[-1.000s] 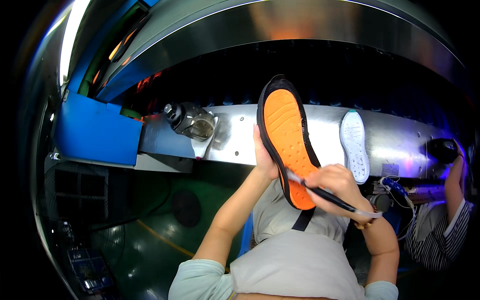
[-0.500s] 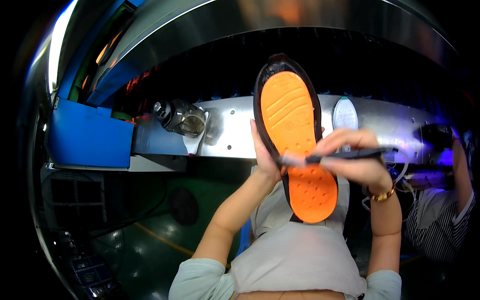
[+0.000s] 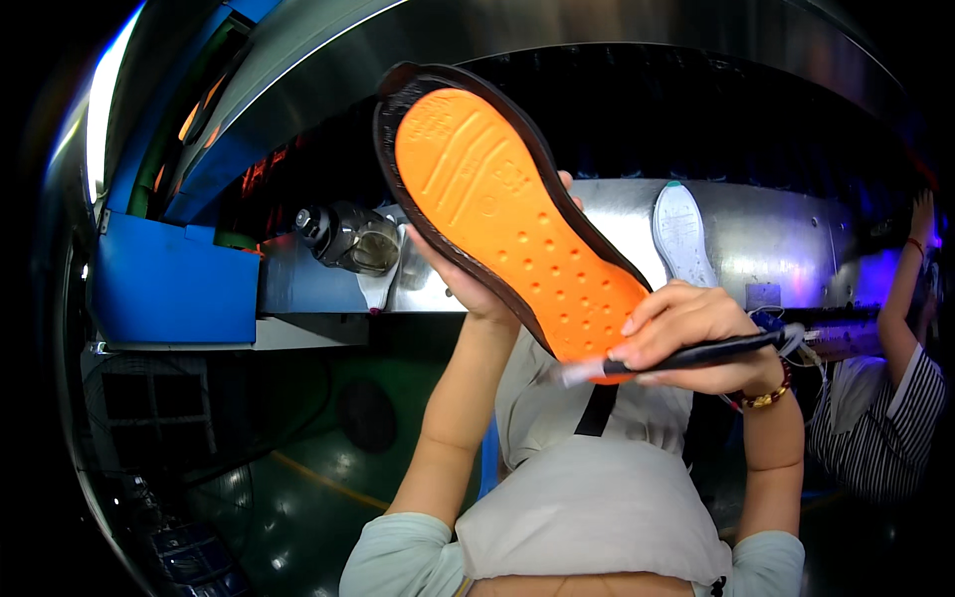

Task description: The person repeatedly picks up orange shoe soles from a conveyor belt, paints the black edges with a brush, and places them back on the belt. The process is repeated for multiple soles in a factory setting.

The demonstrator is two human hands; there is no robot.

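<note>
1. Between your two hands, a shoe sole point(image 3: 507, 214) is raised at a slant, its orange face turned up to you and a black rim around it; one end points away to the left, the other comes down beside your right hand.
2. Your left hand point(image 3: 470, 287) is closed around the sole from behind, thumb along the left edge, fingertips showing past the right edge.
3. Your right hand point(image 3: 701, 333) pinches a brush-like tool point(image 3: 706, 352) with a black handle; its pale tip is blurred over the sole's near end, and you cannot tell whether it touches.
4. On your right wrist sits a beaded bracelet point(image 3: 766, 400); below both hands is your pale apron point(image 3: 597, 517).
5. Just beyond your right hand, a white insole point(image 3: 680, 234) with a teal patch at its far end lies on the metal bench point(image 3: 781, 234), its near end hidden by that hand.
6. Left of your left hand, on the bench, are a dark see-through bottle point(image 3: 358, 239) and, against it, a white flat piece point(image 3: 376, 289); farther left is a blue housing point(image 3: 174, 289).
7. Well to the right of your right hand, a co-worker's hand point(image 3: 923, 214) is raised, above a striped garment point(image 3: 885, 428).
</note>
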